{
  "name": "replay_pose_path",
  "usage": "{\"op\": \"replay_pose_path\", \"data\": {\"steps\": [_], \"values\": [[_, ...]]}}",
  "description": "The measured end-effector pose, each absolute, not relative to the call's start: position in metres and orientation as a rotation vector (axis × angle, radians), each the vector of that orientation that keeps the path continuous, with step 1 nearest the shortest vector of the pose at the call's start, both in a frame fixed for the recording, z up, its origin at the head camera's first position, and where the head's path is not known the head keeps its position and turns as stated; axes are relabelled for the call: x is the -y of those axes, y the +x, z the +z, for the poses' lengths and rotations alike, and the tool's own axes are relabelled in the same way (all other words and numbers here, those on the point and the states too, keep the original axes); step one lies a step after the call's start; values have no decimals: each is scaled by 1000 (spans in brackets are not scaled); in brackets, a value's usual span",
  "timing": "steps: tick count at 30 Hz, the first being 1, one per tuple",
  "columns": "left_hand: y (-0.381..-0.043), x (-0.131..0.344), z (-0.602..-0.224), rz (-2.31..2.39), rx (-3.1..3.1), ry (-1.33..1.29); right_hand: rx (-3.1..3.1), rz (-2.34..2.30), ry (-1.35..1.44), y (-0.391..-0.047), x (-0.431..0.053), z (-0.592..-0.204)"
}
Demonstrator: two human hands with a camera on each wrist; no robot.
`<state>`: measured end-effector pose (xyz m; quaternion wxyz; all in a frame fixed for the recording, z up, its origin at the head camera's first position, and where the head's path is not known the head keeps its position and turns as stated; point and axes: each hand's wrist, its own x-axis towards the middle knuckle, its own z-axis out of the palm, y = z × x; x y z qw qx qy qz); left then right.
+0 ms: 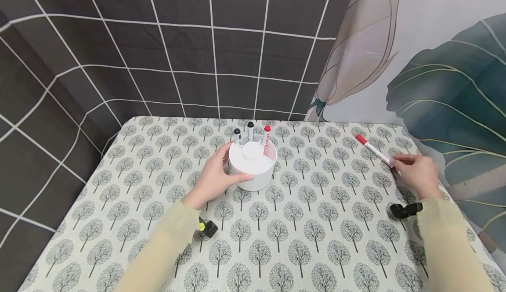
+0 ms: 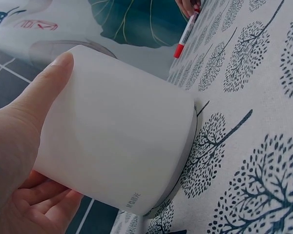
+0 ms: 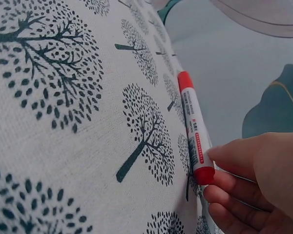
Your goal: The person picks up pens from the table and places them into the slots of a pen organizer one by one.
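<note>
My left hand [image 1: 215, 175] holds a round white pen holder [image 1: 254, 178] from its left side, thumb across the front and the other fingers behind. Two black-capped markers [image 1: 251, 132] and one red-capped marker [image 1: 266, 140] stand upright in its back compartments. In the left wrist view the holder's plain wall [image 2: 117, 122] fills the middle, its base at the cloth. Over at the right, my right hand [image 1: 420, 173] pinches the near end of a white marker with red ends [image 1: 375, 152]. The right wrist view shows thumb and forefinger at the marker's red end [image 3: 204, 175].
A tablecloth [image 1: 292, 239] printed with trees covers the table. A dark curtain with white grid lines [image 1: 178, 46] hangs along the back and left. Leaf-patterned fabric [image 1: 446, 90] hangs at the right, close beyond the right hand. Small black cameras [image 1: 405, 210] sit at both wrists.
</note>
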<state>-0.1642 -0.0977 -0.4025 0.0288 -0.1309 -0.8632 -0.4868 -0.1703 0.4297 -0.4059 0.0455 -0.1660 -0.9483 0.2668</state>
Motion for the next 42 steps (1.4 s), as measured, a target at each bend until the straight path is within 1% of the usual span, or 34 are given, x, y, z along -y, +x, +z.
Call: {"op": "replay_pose_path", "data": {"steps": [5,13,20,32,42], "values": [[-164,98,-402,-1498,2666,-412,2932,819,-497,-169,-428,-407],[-164,98,-402,-1495,2665,-414,2980,768,-377,-168,-427,-409],[-164,98,-402,-1498,2660,-429,2938,765,-383,-167,-424,-408],[-165,98,-402,-1489,2666,-416,2820,901,-414,-165,-408,-380],[-164,98,-403,-1527,2649,-425,2690,984,-375,-163,-378,-357]]}}
